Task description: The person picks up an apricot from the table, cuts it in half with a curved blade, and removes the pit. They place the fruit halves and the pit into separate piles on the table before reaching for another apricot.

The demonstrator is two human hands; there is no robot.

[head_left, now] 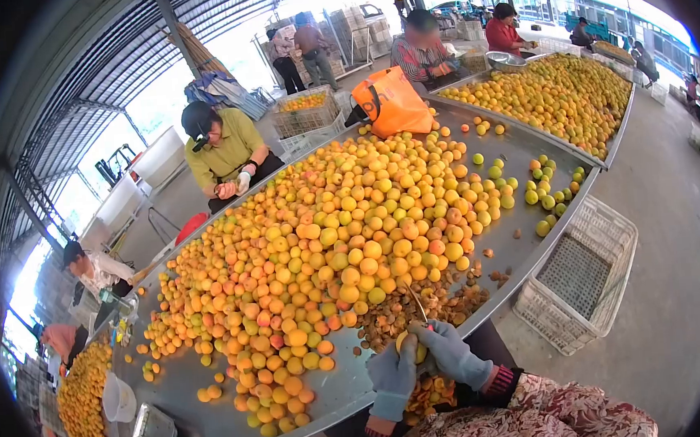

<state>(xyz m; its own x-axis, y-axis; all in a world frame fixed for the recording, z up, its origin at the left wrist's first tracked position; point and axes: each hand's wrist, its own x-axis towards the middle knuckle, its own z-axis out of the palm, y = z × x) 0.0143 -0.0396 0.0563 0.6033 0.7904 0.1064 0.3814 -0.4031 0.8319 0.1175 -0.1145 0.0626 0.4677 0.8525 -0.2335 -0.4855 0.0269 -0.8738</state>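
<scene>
Head view: a long steel table carries a broad heap of yellow-orange fruit, with other people seated along its far side. A white crate lies on the floor to the right. Brown pits are piled at the near edge. Just below them, the gloved left hand has its grip cupped around one fruit. The gloved right hand touches the fruit, its grip closed on a knife with the blade pointing up.
</scene>
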